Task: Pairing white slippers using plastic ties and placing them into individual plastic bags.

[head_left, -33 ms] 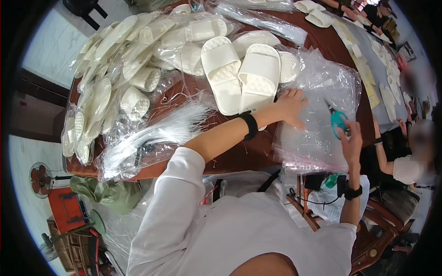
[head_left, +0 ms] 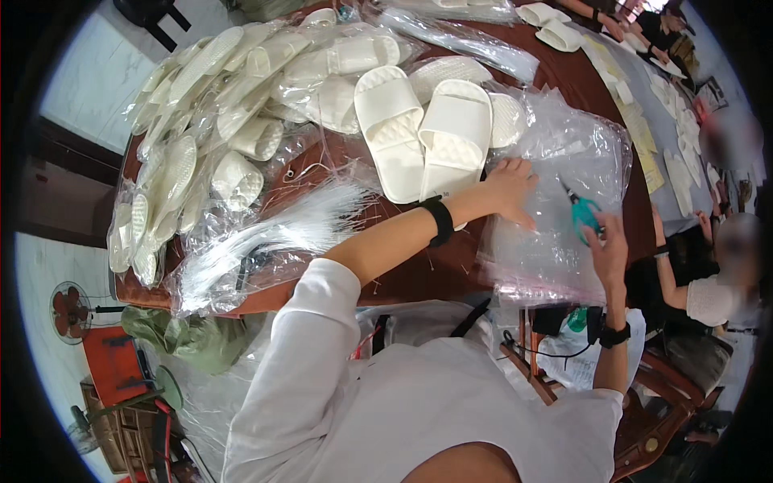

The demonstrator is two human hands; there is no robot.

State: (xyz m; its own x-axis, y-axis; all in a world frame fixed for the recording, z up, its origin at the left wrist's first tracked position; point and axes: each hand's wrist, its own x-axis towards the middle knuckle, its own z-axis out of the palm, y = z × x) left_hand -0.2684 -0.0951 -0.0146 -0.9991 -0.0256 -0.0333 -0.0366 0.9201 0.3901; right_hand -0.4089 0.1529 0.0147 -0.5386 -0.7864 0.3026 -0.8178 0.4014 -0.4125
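Note:
My left hand (head_left: pixel 511 193) lies with fingers spread on a stack of clear plastic bags (head_left: pixel 555 262) at the table's right side. Over the same stack, my right hand (head_left: pixel 609 251) is closed on the teal handles of small scissors (head_left: pixel 584 217), whose tips point away toward the far left. Just beyond my left forearm sit two cream slippers, the left slipper (head_left: pixel 390 121) and the right slipper (head_left: pixel 456 129), their soles facing up inside and straps toward the far side. Neither of these two appears bagged.
Bagged cream slippers (head_left: pixel 266 60) are heaped across the table's left and far side. A bundle of thin white ties (head_left: pixel 274 241) lies near the front edge. A long clear-wrapped bundle (head_left: pixel 459 40) is at the back. Co-workers' arms (head_left: pixel 667 270) reach a grey table at right.
My right hand has shifted slightly left with the scissors, over the bags. My left hand stays in place on the stack.

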